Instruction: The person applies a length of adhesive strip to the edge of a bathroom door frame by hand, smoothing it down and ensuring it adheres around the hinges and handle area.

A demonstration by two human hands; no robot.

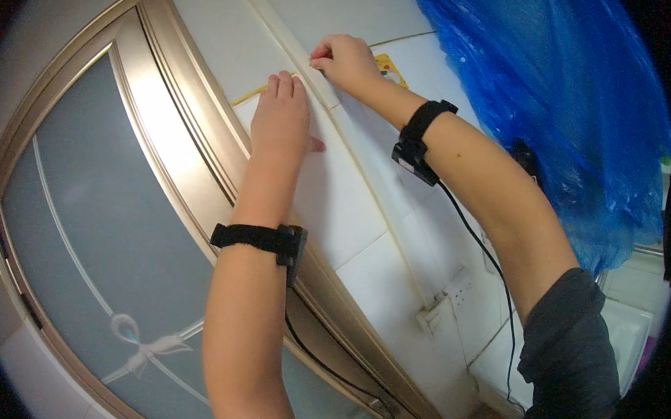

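Observation:
My left hand (283, 111) lies flat against the white tiled wall (344, 204), fingers stretched upward and thumb out to the side. Beneath its fingertips a yellow line (249, 96) runs along a tile joint. Just right of it, a pale cable trunking strip (361, 159) slants down the wall. Over the upper part of that strip, my right hand (347, 63) pinches thumb and forefinger together. A tiny yellowish piece (311, 62) shows at those fingertips, too small to name. Behind the right wrist, a yellow printed card or sticker (391, 69) is partly hidden.
A bronze-coloured door frame (176, 84) with a frosted glass panel (116, 207) stands at left. Blue plastic sheeting (551, 78) hangs at right. Wall sockets (458, 295) sit low by the trunking. Black cables (483, 247) trail from both wrist straps. A white basin (624, 336) is lower right.

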